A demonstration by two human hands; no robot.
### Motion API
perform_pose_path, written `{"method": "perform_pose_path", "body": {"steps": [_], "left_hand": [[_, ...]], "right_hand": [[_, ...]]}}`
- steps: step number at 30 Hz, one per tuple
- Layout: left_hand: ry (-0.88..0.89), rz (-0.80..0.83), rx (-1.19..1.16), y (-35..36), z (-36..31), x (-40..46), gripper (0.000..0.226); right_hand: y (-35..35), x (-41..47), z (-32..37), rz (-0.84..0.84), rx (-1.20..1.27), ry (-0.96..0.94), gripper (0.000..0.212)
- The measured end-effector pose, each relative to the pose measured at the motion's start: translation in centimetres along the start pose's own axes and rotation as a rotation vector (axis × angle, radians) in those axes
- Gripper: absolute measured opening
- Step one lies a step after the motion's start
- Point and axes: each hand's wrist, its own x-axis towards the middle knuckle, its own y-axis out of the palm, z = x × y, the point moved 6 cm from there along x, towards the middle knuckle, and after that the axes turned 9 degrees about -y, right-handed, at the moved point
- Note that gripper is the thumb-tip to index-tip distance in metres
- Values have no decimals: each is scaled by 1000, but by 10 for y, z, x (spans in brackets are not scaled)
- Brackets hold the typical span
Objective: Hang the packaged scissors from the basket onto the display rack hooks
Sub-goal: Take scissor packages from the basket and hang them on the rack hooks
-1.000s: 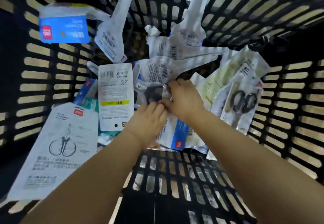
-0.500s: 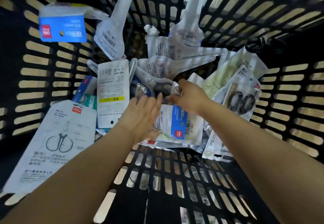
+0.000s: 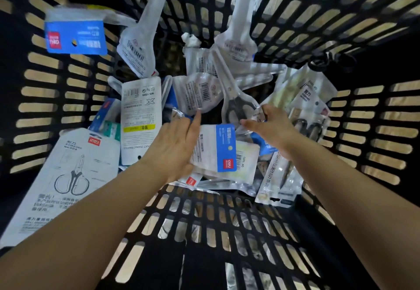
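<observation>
Both my arms reach down into a black slotted basket [image 3: 205, 255] holding several packaged scissors. My right hand [image 3: 270, 130] pinches the lower corner of a clear pack with black-handled scissors [image 3: 234, 101], which stands tilted above the pile with its blades pointing away from me. My left hand [image 3: 175, 144] has straight fingers; it lies over a white pack with a blue label [image 3: 218, 151], and its index fingertip touches a white barcode pack [image 3: 195, 94]. No display rack or hooks are in view.
A large white card pack with a scissors drawing [image 3: 59, 176] leans on the left wall. A blue-labelled pack [image 3: 75, 37] hangs at upper left, and a white pack with a yellow stripe [image 3: 141, 119] lies beside my left hand. More packs [image 3: 309, 126] crowd the right wall.
My right hand has pulled the clear scissors pack up and to the right out of the pile. My left hand has let go, straightened its fingers and drawn apart from the right.
</observation>
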Motion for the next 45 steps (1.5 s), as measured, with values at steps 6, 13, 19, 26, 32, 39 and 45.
{"method": "perform_pose_path", "body": {"steps": [6, 13, 19, 26, 32, 39, 45], "left_hand": [[-103, 134, -118, -2, -6, 0, 102], [-250, 82, -357, -15, 5, -7, 76], [-525, -25, -988, -34, 31, -17, 35], [-705, -33, -1559, -56, 63, -7, 14], [-671, 178, -1789, -39, 54, 15, 20], [-861, 228, -1759, 3, 43, 16, 18], [-860, 244, -1700, 14, 41, 20, 10]], "right_hand": [[3, -2, -4, -4, 24, 41, 34], [-5, -17, 4, -9, -16, 1, 50], [-6, -40, 29, 30, -115, -122, 40], [-24, -31, 34, 139, -156, -60, 42], [-19, -29, 45, 430, -585, -120, 45], [-2, -18, 94, 623, -1455, -272, 34], [34, 11, 102, 115, -1555, -809, 31]]}}
